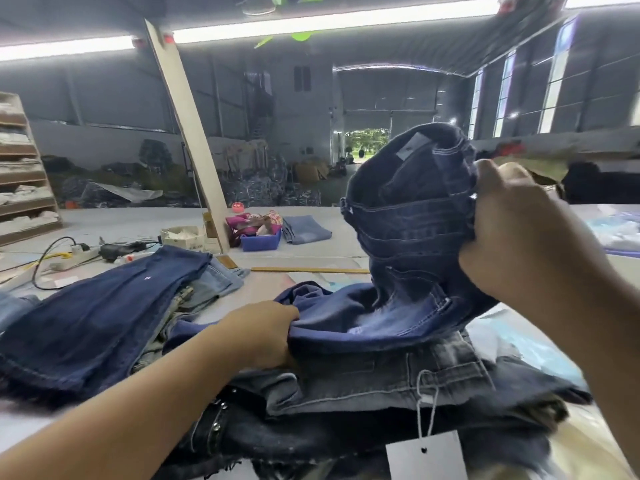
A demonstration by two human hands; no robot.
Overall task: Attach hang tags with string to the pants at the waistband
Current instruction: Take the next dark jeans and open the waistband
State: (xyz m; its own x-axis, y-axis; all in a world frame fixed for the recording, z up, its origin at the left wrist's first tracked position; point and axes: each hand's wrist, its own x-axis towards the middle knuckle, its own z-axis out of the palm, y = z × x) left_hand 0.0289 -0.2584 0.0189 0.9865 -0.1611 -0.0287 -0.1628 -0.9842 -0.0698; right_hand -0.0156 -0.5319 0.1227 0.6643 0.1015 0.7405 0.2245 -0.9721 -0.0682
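our right hand (pixel 512 233) grasps the raised waistband of the blue pants (pixel 408 216), our left hand (pixel 266 327) grips their cloth (on the pile). a tag (pixel 426 455) hangs from grey pants (pixel 374 379) below.

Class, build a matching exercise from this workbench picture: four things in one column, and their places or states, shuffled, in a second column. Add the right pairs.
Things
1. dark blue jeans
2. white hang tag
3. blue plastic bin
4. light blue folded jeans

Places or states
A. on the table, just right of the bin
B. lifted and gripped by both hands
C. hanging on string from the grey jeans in the near pile
D. at the foot of the leaning wooden board

Pairs: 1-B, 2-C, 3-D, 4-A
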